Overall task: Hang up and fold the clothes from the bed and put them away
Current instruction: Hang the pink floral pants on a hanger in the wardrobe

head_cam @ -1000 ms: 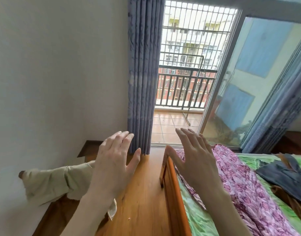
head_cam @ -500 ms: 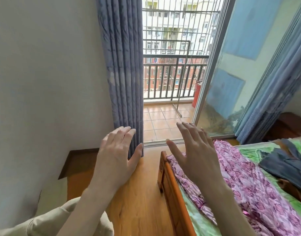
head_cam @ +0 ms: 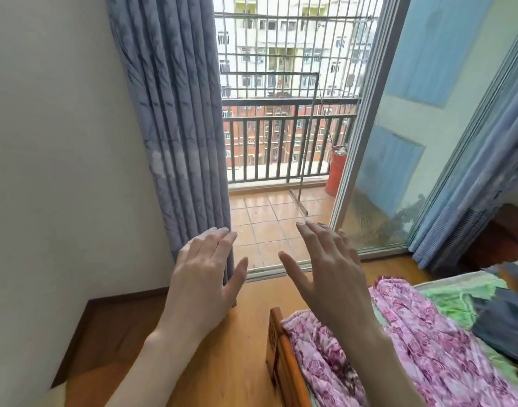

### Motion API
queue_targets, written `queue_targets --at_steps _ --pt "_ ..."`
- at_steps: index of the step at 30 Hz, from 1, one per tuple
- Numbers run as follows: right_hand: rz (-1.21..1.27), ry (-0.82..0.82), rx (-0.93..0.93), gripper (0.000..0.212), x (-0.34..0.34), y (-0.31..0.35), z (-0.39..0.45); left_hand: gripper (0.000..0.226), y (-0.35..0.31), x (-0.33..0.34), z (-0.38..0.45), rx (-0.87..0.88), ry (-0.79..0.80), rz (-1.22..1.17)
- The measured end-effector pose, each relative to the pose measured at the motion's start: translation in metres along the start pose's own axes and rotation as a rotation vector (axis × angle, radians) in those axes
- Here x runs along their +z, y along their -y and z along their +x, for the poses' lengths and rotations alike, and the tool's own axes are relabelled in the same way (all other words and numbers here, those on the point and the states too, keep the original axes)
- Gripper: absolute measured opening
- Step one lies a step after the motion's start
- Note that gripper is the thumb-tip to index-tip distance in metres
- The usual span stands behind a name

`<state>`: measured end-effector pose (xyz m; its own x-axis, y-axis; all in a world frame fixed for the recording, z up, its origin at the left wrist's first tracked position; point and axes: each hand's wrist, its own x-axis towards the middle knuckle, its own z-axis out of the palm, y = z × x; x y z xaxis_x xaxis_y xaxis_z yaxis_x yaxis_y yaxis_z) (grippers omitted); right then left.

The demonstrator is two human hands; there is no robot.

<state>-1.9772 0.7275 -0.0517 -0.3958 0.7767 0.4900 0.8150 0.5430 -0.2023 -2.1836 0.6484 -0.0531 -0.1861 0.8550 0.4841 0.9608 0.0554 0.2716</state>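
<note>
Clothes (head_cam: 504, 324) lay on the bed (head_cam: 277, 348) right of our right hand (head_cam: 328, 277), which like our left hand (head_cam: 205, 274) hovered flat-fingered and empty toward the balcony, so we risked walking off without grasping any garment.

bare forearms (head_cam: 164, 356), no sleeves
</note>
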Motion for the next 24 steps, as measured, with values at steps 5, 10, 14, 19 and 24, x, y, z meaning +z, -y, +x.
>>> queue_targets --at_steps 5,10,14,19,24 --pt "0.0 0.004 -0.016 0.068 0.027 -0.028 0.07 0.059 0.006 0.029 0.068 -0.017 -0.011 -0.016" --pt "-0.001 -0.005 -0.011 0.067 0.05 -0.049 0.125 0.06 0.021 0.052 0.125 -0.03 0.005 -0.014" --pt "-0.007 -0.025 0.0 0.067 0.075 -0.062 0.164 0.058 0.035 0.077 0.167 -0.021 -0.005 -0.023" --pt "-0.047 -0.018 0.034 0.067 0.121 -0.08 0.23 0.057 0.066 0.126 0.245 0.023 0.009 -0.06" --pt "-0.094 -0.084 0.116 0.064 0.157 -0.092 0.307 0.056 0.104 0.172 0.339 0.146 -0.002 -0.114"
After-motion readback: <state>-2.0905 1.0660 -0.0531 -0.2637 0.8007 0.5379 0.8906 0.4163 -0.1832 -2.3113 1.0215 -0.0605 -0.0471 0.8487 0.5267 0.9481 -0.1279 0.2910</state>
